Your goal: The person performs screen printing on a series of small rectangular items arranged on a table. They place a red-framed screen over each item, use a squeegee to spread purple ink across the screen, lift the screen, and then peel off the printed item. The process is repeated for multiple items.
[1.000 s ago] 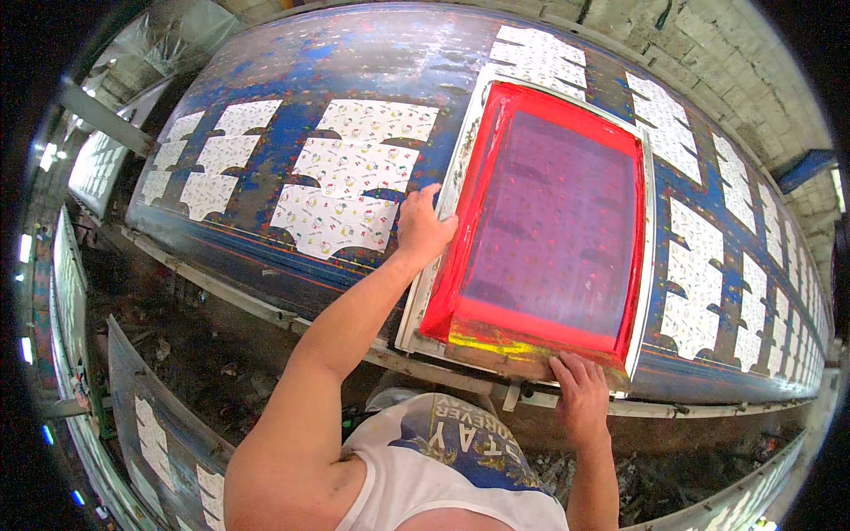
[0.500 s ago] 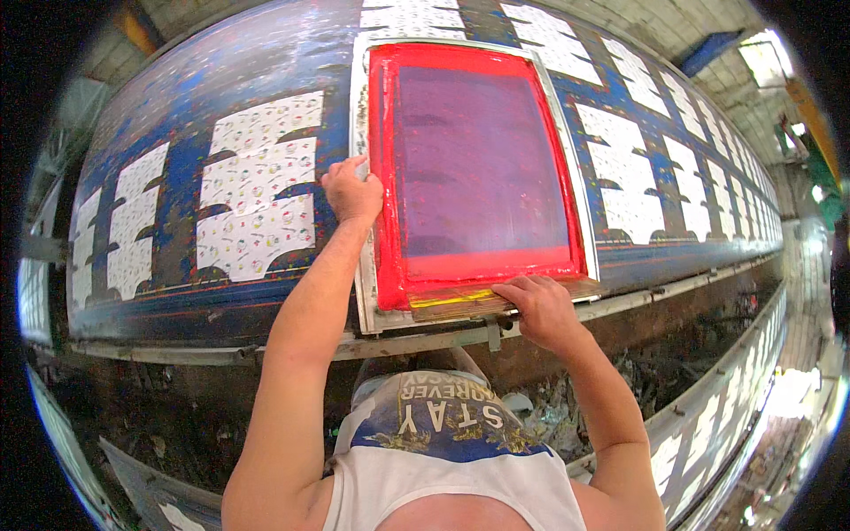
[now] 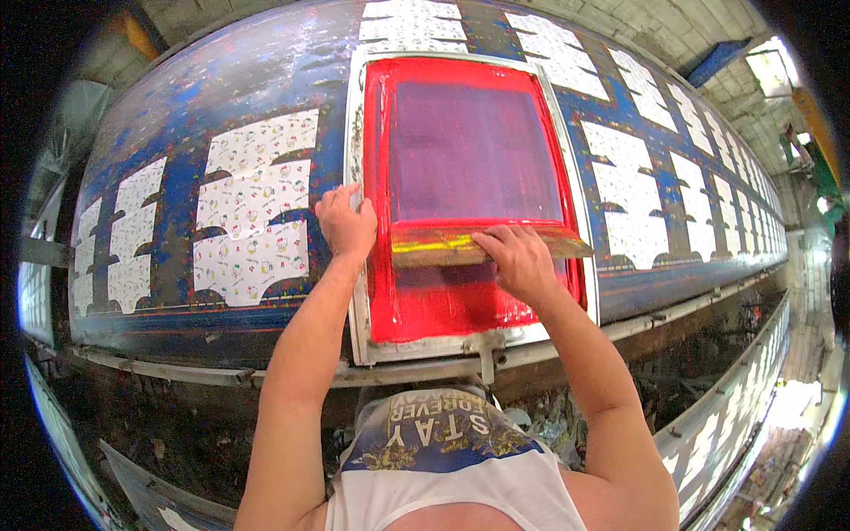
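Note:
A screen printing frame (image 3: 360,324) with pale metal bars lies flat on the long table in front of me. Red ink (image 3: 425,320) borders its purplish mesh (image 3: 474,150) and pools along the near end. My left hand (image 3: 347,223) is closed on the frame's left bar. Across the lower part of the mesh stands a wooden squeegee (image 3: 429,247) with a yellow-stained handle, red ink along its far side. My right hand (image 3: 521,258) grips the squeegee right of its middle, fingers over the top. Its blade edge is hidden under the wood.
White fabric pieces with small coloured prints (image 3: 257,199) lie left of the frame; plainer white pieces (image 3: 624,190) run in rows to the right. A metal rail (image 3: 204,370) follows the table's near edge. Another table with white pieces (image 3: 730,407) stands at the lower right.
The squeegee has moved from the frame's near edge up onto the mesh, away from me, in my right hand. My left hand stays on the left bar. The view has shifted slightly.

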Demonstrator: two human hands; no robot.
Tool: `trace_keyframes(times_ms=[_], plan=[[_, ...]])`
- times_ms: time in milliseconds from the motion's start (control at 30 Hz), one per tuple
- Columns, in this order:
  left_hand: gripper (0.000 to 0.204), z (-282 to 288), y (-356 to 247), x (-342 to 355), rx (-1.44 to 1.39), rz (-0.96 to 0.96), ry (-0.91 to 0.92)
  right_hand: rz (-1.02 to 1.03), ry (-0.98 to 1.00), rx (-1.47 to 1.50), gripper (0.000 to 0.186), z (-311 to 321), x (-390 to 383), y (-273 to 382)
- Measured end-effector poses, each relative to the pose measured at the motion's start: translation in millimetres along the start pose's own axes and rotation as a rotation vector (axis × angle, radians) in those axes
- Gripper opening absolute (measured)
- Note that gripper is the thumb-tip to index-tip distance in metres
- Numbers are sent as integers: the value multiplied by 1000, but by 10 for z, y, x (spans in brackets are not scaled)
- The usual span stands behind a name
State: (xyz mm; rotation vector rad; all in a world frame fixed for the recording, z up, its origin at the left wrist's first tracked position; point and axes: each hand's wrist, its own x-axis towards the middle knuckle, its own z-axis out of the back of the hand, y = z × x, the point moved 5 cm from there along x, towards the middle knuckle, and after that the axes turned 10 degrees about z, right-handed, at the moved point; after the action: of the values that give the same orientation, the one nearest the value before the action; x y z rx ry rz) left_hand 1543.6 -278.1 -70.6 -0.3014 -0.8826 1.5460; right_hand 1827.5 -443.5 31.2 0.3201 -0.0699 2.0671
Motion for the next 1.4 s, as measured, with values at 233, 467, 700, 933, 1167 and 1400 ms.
trace_keyframes(times_ms=[233,467,700,933,1167,1400], plan=[[27,-15,1,2,15,-3,-26,-27,78,-47,50,-348,1084,-1261],[32,14,-8,-2,12,57,0,68,-18,-130,38,-645,2077,-2293],[33,37,-22,21,-6,87,8,46,-2,-175,38,-737,2352,-2504],[32,42,-37,20,-30,94,22,50,34,-50,41,-520,2039,-2335],[32,77,-85,9,-52,101,17,-44,81,-63,43,-503,2579,-2712],[32,76,-135,23,-30,83,-2,30,190,-18,42,-574,2792,-2969]])
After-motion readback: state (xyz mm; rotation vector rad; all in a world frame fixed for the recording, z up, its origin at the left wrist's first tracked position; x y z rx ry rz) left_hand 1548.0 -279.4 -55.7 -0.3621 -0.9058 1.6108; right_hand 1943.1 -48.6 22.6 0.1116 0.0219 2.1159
